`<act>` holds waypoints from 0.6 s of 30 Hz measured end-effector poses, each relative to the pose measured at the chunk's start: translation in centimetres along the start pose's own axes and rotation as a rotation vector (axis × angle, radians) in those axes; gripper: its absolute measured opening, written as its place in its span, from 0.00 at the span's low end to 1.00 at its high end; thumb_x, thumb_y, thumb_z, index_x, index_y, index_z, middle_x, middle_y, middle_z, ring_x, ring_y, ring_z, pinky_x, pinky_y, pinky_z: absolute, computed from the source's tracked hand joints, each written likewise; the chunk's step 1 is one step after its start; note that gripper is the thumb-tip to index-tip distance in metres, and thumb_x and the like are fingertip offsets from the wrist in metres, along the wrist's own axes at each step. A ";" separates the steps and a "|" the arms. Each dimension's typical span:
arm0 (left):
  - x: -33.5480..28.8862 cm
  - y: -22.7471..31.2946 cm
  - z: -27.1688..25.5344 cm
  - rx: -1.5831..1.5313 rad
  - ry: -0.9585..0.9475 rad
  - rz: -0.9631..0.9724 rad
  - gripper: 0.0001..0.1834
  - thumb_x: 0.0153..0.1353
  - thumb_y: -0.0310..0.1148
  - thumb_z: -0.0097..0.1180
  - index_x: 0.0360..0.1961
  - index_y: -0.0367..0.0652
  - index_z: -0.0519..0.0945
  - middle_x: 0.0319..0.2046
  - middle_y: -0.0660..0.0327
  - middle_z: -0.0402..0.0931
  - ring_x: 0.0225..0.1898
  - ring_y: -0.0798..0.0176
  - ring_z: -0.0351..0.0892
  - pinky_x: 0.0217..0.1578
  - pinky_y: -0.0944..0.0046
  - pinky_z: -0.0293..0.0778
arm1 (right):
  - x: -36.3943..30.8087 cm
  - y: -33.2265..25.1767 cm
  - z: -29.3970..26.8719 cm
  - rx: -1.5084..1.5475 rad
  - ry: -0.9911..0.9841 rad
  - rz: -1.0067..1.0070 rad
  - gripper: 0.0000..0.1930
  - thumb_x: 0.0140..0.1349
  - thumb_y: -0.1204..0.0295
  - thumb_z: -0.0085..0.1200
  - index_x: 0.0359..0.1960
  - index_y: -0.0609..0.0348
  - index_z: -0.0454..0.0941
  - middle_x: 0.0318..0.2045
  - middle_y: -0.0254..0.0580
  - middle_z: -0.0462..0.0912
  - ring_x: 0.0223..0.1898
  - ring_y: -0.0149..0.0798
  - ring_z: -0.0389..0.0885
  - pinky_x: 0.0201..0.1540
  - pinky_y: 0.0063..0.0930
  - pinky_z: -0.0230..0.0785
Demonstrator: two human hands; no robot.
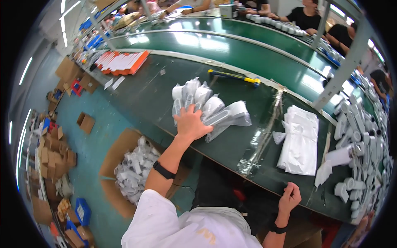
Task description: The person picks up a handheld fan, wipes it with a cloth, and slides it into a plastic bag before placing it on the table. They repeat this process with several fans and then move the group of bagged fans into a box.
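Head: left grip (191, 125) on bags (213, 106)

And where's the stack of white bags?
Head view, right side: the stack lies on the table, beyond the right hand, left of the loose grey parts.

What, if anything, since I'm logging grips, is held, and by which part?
Left hand covers near ends of bagged parts; hold can't be told. Curled right hand shows nothing.

Long-handled tool (233, 77), yellow and dark, on counter (140, 95); orange-and-white pile (124, 63); small open cardboard box (86, 123), on teal floor (103, 118); blue bin (82, 211); green conveyor belt (194, 43).
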State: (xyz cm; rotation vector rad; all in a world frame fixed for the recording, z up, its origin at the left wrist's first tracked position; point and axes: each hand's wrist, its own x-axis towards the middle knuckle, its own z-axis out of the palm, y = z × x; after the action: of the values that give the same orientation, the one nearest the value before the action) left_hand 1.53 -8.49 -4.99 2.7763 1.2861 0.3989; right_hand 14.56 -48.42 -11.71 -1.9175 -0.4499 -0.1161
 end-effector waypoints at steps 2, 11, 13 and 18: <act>-0.3 -0.6 -0.6 0.017 0.008 -0.036 0.34 0.32 0.55 0.67 0.40 0.44 0.84 0.58 0.55 0.69 0.58 0.45 0.66 0.51 0.35 0.62 | -0.3 0.7 -0.3 -0.014 0.055 0.064 0.10 0.68 0.72 0.51 0.32 0.66 0.79 0.20 0.31 0.74 0.23 0.23 0.68 0.26 0.19 0.60; -8.3 -10.5 -3.8 0.138 0.366 -0.234 0.33 0.31 0.55 0.71 0.37 0.42 0.84 0.55 0.51 0.71 0.56 0.43 0.68 0.49 0.36 0.65 | -0.3 1.4 -0.4 -0.062 0.037 0.069 0.11 0.69 0.70 0.51 0.35 0.67 0.79 0.22 0.31 0.73 0.25 0.25 0.68 0.28 0.20 0.61; -11.1 -14.0 -4.8 0.093 0.395 -0.352 0.35 0.31 0.56 0.72 0.36 0.39 0.84 0.55 0.46 0.70 0.56 0.41 0.68 0.51 0.39 0.66 | -0.4 1.5 -0.5 -0.096 0.032 0.077 0.11 0.70 0.69 0.50 0.36 0.67 0.80 0.22 0.32 0.74 0.25 0.26 0.69 0.29 0.20 0.62; -17.8 -22.6 -3.9 0.160 0.329 -0.717 0.41 0.36 0.57 0.71 0.45 0.35 0.81 0.60 0.44 0.67 0.60 0.41 0.67 0.56 0.35 0.63 | -0.2 0.6 0.2 -0.156 0.046 0.030 0.12 0.70 0.69 0.50 0.37 0.67 0.80 0.22 0.33 0.74 0.25 0.27 0.70 0.30 0.20 0.62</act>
State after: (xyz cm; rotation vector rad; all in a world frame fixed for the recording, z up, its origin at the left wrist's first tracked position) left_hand -27.30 -7.47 -8.48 2.1770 2.3347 0.7238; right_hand 14.54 -48.48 -12.36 -2.0696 -0.3912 -0.1797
